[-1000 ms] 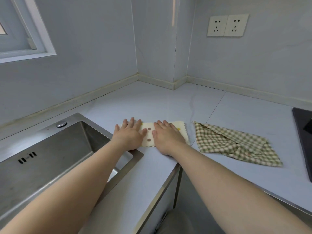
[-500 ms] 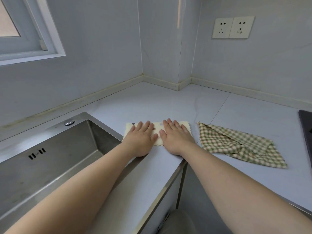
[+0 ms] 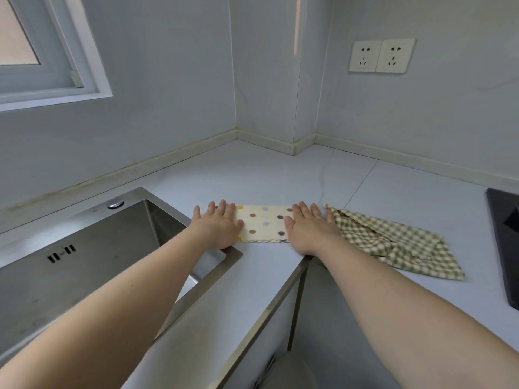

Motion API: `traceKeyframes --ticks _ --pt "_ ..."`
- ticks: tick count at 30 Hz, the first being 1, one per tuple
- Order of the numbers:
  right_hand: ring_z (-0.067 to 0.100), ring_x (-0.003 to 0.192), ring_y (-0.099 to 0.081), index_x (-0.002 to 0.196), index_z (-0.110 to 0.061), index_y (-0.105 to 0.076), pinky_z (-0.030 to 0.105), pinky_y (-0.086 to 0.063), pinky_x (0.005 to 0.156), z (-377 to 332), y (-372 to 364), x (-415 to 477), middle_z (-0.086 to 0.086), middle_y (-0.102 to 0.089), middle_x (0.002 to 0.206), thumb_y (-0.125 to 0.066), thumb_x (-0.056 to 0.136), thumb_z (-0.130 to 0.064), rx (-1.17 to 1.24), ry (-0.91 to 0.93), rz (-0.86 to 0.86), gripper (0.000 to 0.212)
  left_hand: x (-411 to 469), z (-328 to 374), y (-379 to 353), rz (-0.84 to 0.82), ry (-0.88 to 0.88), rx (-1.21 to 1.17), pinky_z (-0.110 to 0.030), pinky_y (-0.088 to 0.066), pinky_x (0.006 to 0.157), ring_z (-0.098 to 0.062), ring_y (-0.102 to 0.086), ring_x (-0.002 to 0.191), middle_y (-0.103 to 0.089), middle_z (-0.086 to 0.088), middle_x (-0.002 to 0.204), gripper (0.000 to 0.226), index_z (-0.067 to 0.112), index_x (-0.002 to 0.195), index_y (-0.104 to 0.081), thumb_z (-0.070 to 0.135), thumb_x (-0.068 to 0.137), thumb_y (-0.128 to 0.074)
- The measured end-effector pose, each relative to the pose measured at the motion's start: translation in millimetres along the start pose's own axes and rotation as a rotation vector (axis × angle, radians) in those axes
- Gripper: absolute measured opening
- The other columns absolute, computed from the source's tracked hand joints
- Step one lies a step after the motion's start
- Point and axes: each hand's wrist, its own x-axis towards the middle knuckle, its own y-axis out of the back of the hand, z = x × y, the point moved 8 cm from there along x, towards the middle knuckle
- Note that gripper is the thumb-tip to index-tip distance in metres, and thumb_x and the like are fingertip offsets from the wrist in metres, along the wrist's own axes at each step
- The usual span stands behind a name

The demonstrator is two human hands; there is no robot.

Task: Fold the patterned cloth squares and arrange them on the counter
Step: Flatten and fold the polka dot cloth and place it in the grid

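Nearby, a steel sink (image 3: pixel 165 220) is set into the pale worktop (image 3: pixel 280 178) on the left, a rumpled green checked cloth (image 3: pixel 393 242) is spread on the right, a dark hob (image 3: pixel 505 248) is cut off by the right edge, and a double wall socket (image 3: pixel 380 56) is mounted above. Between sink and checked cloth, a cream dotted cloth (image 3: pixel 264 223) is laid flat as a narrow rectangle near the worktop's front edge. Its left end is pressed by the left hand (image 3: pixel 217 226) and its right end by the right hand (image 3: pixel 307 228), both palms down with fingers straight and slightly spread, nothing being gripped.
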Motion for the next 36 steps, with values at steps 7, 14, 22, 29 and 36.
traceKeyframes --ticks 7,14,22,29,36 --pt "0.025 0.156 0.012 0.162 -0.009 -0.003 0.052 0.010 0.124 17.1 16.5 -5.5 0.007 0.003 0.171 -0.004 0.107 -0.043 -0.145 -0.139 0.057 0.064 -14.6 81.9 11.6 0.193 -0.263 -0.039 -0.048 -0.003 0.126 -0.025 0.003 0.157 0.004 -0.006 0.170 0.067 0.012 0.162 -0.004 0.048 0.107 -0.014" --pt "0.031 0.156 -0.003 0.149 -0.013 -0.047 0.052 0.001 0.125 21.5 23.3 -6.9 0.010 -0.028 0.164 -0.023 0.107 -0.047 -0.053 -0.156 0.127 0.059 -9.8 87.7 -2.2 0.118 -0.247 -0.035 -0.050 0.001 0.126 -0.024 0.009 0.156 0.007 -0.003 0.170 0.074 0.015 0.162 0.004 0.059 0.103 -0.007" --pt "0.029 0.115 -0.057 0.122 -0.018 -0.059 0.037 -0.043 0.093 16.3 50.7 -12.7 0.005 -0.064 0.123 -0.050 0.099 -0.032 0.281 -0.127 0.272 0.028 -12.7 88.0 -2.1 0.108 -0.249 -0.045 -0.051 0.002 0.125 -0.024 0.009 0.156 0.007 -0.003 0.170 0.087 0.016 0.162 0.005 0.072 0.097 -0.006" --pt "0.020 0.088 -0.057 0.118 -0.020 -0.050 0.030 -0.041 0.062 14.0 67.7 -20.7 0.002 -0.059 0.109 -0.050 0.103 -0.024 0.738 -0.104 0.271 0.015 -22.9 101.2 -2.5 0.071 -0.260 -0.055 -0.053 0.001 0.125 -0.025 0.011 0.156 0.008 -0.004 0.170 0.113 0.015 0.161 0.007 0.092 0.079 -0.003" --pt "0.018 0.077 -0.060 0.102 -0.022 -0.054 0.027 -0.042 0.056 -5.9 88.4 -29.2 0.004 -0.062 0.098 -0.056 0.096 -0.012 0.753 0.041 0.302 0.013 -41.6 137.0 -9.0 0.082 -0.267 -0.015 -0.058 0.003 0.123 -0.031 0.015 0.155 0.012 -0.009 0.169 0.125 0.010 0.159 0.014 0.098 0.072 -0.004"
